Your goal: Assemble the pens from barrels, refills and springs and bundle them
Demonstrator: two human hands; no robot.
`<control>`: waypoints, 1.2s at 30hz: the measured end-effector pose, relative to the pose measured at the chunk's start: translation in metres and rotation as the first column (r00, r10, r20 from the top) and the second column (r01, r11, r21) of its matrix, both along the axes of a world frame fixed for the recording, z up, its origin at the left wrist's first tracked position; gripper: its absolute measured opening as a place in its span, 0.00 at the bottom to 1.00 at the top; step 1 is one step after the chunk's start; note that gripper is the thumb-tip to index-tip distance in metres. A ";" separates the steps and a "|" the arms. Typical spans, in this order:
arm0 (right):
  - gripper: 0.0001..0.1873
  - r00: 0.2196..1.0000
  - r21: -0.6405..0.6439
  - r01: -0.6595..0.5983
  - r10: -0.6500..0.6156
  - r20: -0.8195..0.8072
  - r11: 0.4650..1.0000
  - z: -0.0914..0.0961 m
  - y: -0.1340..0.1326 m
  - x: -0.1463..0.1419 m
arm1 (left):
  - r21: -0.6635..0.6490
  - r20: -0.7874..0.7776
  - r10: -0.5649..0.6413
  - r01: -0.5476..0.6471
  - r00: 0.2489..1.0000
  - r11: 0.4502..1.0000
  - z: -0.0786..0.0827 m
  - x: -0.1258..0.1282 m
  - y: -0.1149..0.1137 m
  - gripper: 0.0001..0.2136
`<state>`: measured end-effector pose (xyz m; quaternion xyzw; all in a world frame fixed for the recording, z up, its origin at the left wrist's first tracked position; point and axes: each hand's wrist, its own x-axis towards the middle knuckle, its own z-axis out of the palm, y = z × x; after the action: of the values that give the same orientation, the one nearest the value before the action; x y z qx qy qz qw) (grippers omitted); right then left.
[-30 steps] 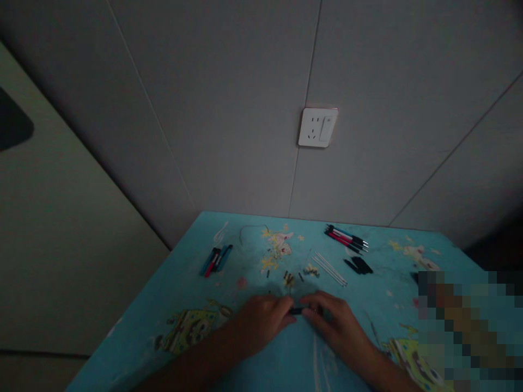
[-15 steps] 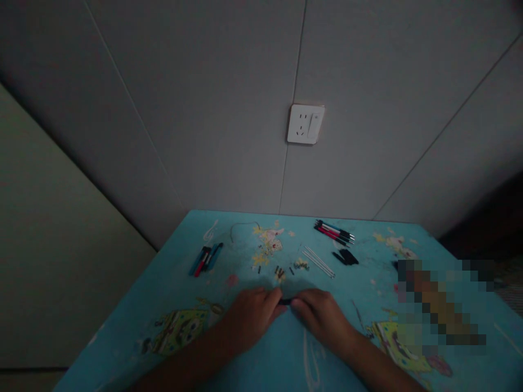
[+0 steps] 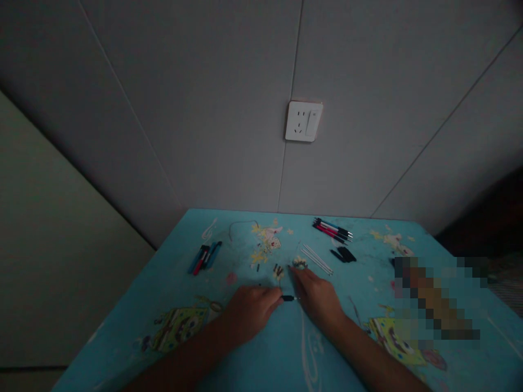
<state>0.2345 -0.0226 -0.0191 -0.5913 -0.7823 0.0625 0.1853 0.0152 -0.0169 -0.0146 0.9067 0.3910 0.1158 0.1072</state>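
My left hand (image 3: 255,307) is closed in a pinch around a pen (image 3: 288,298). The pen's black grip end sticks out to the right, with a thin pale tip beyond it. Most of the barrel is hidden in my fingers. My right hand (image 3: 321,299) reaches forward past the pen, its fingertips together at a small black piece (image 3: 289,267) on the table. Left of those fingertips lie several other small dark pieces (image 3: 278,270). Just beyond them is a little pile of small spring-like parts (image 3: 300,263).
Thin white refills (image 3: 317,259) lie right of the pile, with black pieces (image 3: 344,254) beside them. Several pens (image 3: 333,231) rest at the back right, and blue and red barrels (image 3: 205,258) at the left. A socket (image 3: 304,121) is on the wall behind the blue table (image 3: 151,288).
My right hand has let go of the pen and moved forward to the small black piece. The pen's grip end and tip now show. My left hand stays nearly in place.
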 end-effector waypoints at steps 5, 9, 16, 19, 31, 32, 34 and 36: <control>0.18 0.992 0.026 0.035 -0.038 0.121 0.999 -0.003 0.000 -0.007 | 0.025 0.054 0.116 -0.117 0.992 0.993 0.011 -0.005 0.002 0.13; 0.15 0.999 0.013 0.031 -0.031 0.014 0.999 0.001 -0.003 -0.005 | 0.012 0.086 0.176 -0.178 0.981 0.984 0.018 -0.008 0.005 0.13; 0.16 0.891 0.058 -0.066 0.085 -0.445 0.996 0.020 -0.013 0.000 | 0.020 0.073 0.125 -0.127 0.989 0.992 0.020 -0.009 0.004 0.13; 0.16 0.871 0.018 -0.167 0.156 -0.465 0.986 0.023 -0.019 -0.005 | 0.042 0.069 0.040 -0.043 0.997 0.998 0.013 -0.008 0.002 0.12; 0.11 0.910 0.068 -0.316 0.323 -0.261 0.946 0.023 -0.024 -0.007 | 0.002 0.115 -0.058 0.058 0.992 0.998 -0.001 -0.008 0.001 0.11; 0.13 0.915 0.058 -0.316 0.320 -0.247 0.947 0.023 -0.025 -0.007 | -0.009 0.121 -0.068 0.069 0.990 0.998 0.000 -0.008 0.001 0.10; 0.14 0.921 0.001 -0.312 0.303 -0.244 0.950 0.021 -0.026 -0.006 | -0.025 0.123 -0.075 0.079 0.990 0.997 0.001 -0.008 -0.001 0.10; 0.12 0.924 -0.060 -0.303 0.277 -0.264 0.951 0.018 -0.027 -0.006 | -0.036 0.116 -0.078 0.083 0.990 0.996 0.001 -0.007 -0.001 0.10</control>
<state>0.2289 -0.0493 -0.0008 -0.4647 -0.8271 0.2030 0.2423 0.0084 -0.0183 -0.0133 0.9113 0.3497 0.1552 0.1523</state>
